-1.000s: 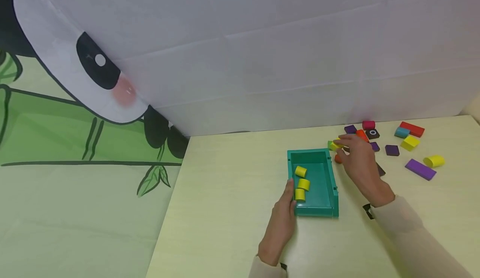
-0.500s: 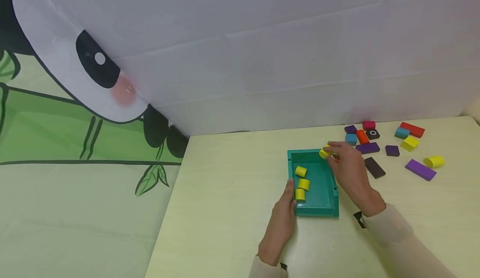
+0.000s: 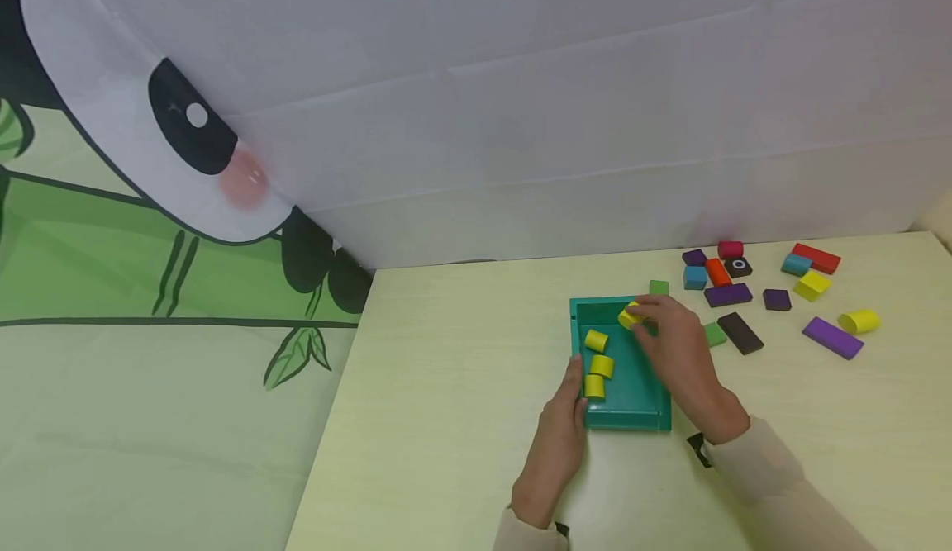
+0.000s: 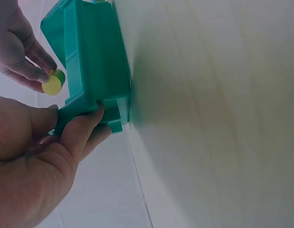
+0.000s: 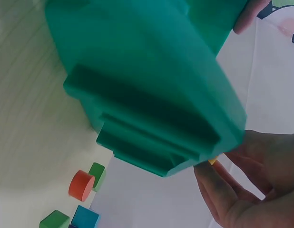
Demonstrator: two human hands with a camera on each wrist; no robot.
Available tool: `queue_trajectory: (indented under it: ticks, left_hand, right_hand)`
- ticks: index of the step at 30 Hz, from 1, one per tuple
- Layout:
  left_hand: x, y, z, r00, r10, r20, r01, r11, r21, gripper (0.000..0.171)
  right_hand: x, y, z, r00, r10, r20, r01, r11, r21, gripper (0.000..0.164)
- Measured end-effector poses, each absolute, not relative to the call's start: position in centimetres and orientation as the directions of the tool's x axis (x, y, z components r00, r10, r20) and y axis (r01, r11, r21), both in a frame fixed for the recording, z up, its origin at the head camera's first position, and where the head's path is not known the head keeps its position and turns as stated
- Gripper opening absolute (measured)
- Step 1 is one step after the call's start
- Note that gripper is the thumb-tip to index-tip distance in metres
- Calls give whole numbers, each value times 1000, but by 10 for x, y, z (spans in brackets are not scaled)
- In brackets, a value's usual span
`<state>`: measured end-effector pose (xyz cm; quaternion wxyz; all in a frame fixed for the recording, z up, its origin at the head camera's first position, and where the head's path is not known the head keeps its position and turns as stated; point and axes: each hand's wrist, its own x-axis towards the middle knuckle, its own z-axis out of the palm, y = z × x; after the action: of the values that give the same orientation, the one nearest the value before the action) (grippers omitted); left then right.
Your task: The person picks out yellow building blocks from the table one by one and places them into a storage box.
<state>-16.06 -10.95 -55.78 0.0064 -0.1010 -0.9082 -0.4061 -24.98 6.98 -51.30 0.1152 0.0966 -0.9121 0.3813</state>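
A teal plastic bin (image 3: 632,398) sits on the table, with 3 yellow cylinder blocks (image 3: 602,366) lying along its left side. My left hand (image 3: 554,444) grips the bin's left wall, thumb on one face and fingers curled round the other in the left wrist view. Over the far right part of the bin, my right hand (image 3: 680,353) pinches another yellow cylinder block (image 4: 53,83) between thumb and fingertips. That block is mostly hidden behind the bin in the right wrist view.
Right of the bin lie loose blocks: a green one (image 3: 659,287), a blue one (image 3: 695,277), a dark slab (image 3: 740,334), a purple bar (image 3: 833,338), a yellow cylinder (image 3: 859,321) and a red bar (image 3: 816,258). An orange cylinder (image 5: 81,185) stands near the bin. A printed cloth (image 3: 521,121) hangs behind.
My right hand has carried the yellow cylinder block leftward from the loose blocks to over the bin, uncovering blue, green and dark blocks. The left hand and bin have stayed put.
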Motion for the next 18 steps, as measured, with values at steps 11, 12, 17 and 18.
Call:
queue_trajectory:
  ticks: [11, 12, 17, 18]
  left_hand:
    - [-161, -109, -558, -979, 177, 98, 191, 650, 735, 62]
    - [-161, -109, -558, -978, 179, 103, 196, 650, 735, 62]
    - [-161, -110, -557, -973, 189, 130, 224, 648, 728, 61]
    - [-161, -110, -557, -973, 191, 131, 225, 649, 727, 61]
  right_hand:
    - [-246, 59, -516, -953, -120, 278, -279, 705, -652, 21]
    - [-245, 58, -516, -954, -126, 273, -279, 707, -649, 21]
    - [-244, 53, -518, -958, -152, 242, -274, 726, -631, 21]
    - [-244, 52, -519, -958, -157, 238, -275, 732, -624, 20]
